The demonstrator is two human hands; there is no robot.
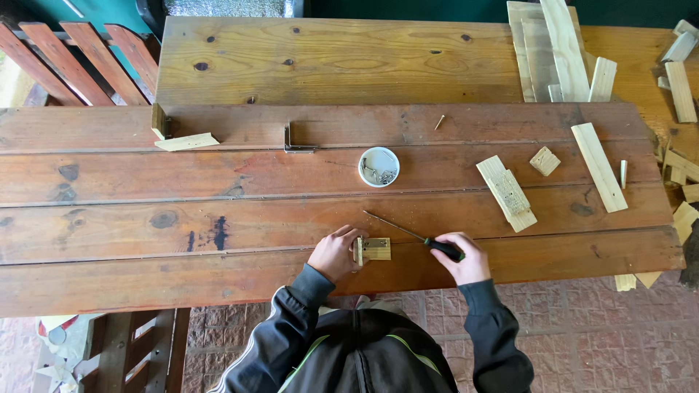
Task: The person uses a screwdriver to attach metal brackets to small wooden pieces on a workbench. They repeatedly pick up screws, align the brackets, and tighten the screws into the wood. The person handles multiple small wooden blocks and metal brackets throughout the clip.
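Left hand (336, 252) grasps small wood block (374, 249) w/ metal hinge on the table (218, 218). Right hand (463, 258) is clenched round screwdriver (415, 236), tip pointing far-left.

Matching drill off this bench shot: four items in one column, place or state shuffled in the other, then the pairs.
Items:
1. screwdriver
2. small wood block
3. white dish of screws
4. metal angle bracket

Place or state:
A. centre of the bench, beyond both hands
B. held at the handle by the right hand
C. upright on a far plank, left of the dish
D. steadied at its left end by the left hand

Pairs: 1-B, 2-D, 3-A, 4-C
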